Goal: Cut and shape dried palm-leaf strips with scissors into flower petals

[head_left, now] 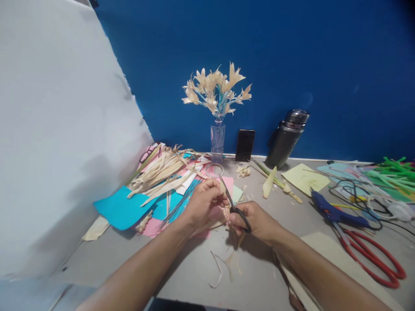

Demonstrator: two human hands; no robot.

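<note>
My left hand (pixel 203 203) is closed in a pinch on a pale strip of dried leaf (pixel 224 190) above the grey table (pixel 181 268). My right hand (pixel 256 220) grips small black-handled scissors (pixel 234 205), their blades pointing up and left along the strip. Thin pale trimmings (pixel 223 265) lie on the table just below my hands. A heap of dried leaf strips (pixel 162 170) rests on blue and pink paper sheets (pixel 121 209) to the left.
A clear vase of pale leaf flowers (pixel 217 103) stands at the back by the blue wall, with a phone (pixel 245 145) and a dark flask (pixel 287 138) beside it. Right: blue glue gun (pixel 337 212), red-handled scissors (pixel 372 257), cables, green stems (pixel 394 172), yellow paper (pixel 304 178).
</note>
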